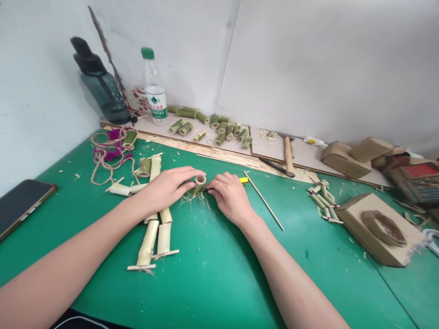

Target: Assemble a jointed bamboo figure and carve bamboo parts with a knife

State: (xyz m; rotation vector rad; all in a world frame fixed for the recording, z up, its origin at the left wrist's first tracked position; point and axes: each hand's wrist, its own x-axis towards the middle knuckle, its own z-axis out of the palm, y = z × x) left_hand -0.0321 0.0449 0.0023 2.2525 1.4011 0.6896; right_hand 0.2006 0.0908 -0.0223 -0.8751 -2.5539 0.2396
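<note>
My left hand [168, 186] pinches a short bamboo tube [200, 185], which stands upright on the green table with its open end up. In my right hand [230, 195] is a yellow-handled knife [243, 180]; its handle end sticks out behind the fingers, and its dark tip points at the tube's lower side. Thin bamboo shavings [195, 198] lie around the tube's base. Under and beside my left wrist lies a figure of jointed bamboo pieces [148, 242] with small sticks through its ends, partly hidden by the arm.
A thin stick [264, 201] lies right of my right hand. Behind are cut bamboo pieces [222, 130], a hammer [288, 155], a water bottle [156, 98] and a dark bottle [103, 89]. A phone [24, 205] lies left; a cardboard piece [380, 228] and smaller bamboo figure [324, 201] lie right.
</note>
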